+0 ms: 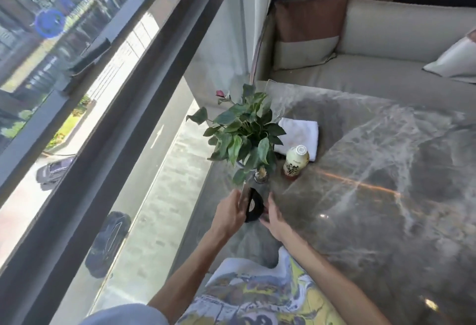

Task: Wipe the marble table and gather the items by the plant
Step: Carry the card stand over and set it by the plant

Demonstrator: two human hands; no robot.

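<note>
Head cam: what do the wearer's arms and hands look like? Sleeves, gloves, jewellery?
Left hand and right hand: no gloves, rings, watch or bands visible. Both forearms uncovered. A pale blue-grey short sleeve shows at the left upper arm, beside a garment printed in yellow, white and blue swirls.

Probably a lounge: sofa (401,28), marble table (386,183).

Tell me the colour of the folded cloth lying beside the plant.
White; the cloth shows best in the head view.

Black object (253,204) half behind fingers (271,202) — bottle label (293,170) too small to read
</note>
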